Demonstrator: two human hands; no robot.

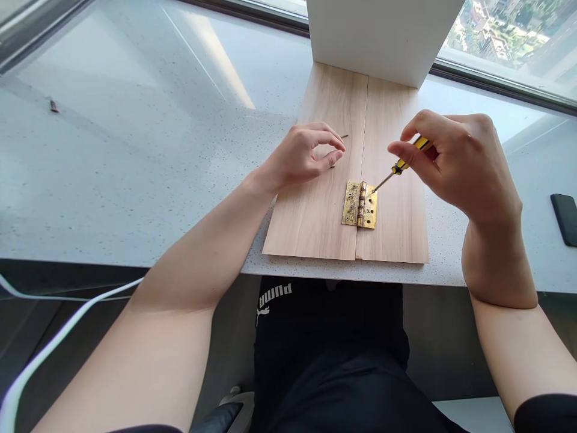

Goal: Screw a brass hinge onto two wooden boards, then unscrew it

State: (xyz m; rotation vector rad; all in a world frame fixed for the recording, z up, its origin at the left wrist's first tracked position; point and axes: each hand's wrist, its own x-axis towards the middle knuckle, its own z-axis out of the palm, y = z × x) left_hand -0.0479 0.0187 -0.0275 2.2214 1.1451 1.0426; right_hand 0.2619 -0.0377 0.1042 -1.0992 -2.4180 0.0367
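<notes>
On the pale speckled counter (pixel 135 180), 2 wooden boards (pixel 311 234) lie side by side with a thin seam between them. Across that seam, near the boards' front edge, a brass hinge (pixel 361 207) lies opened flat, with holes in its right half. The right hand (pixel 473 162) pinches the yellow and black handle of a screwdriver (pixel 397 167) between thumb and fingers; the slanting shaft brings its tip to the upper part of the hinge's right half, too small to tell whether it meets a screw. The left hand (pixel 298 153) is over the left board, fingers loosely bent, thumb apart from the fingertips, beside a thin metal piece (pixel 345 136). A white block (pixel 383 36) stands at the boards' far end, and a dark phone (pixel 565 219) lies well apart at the right.
</notes>
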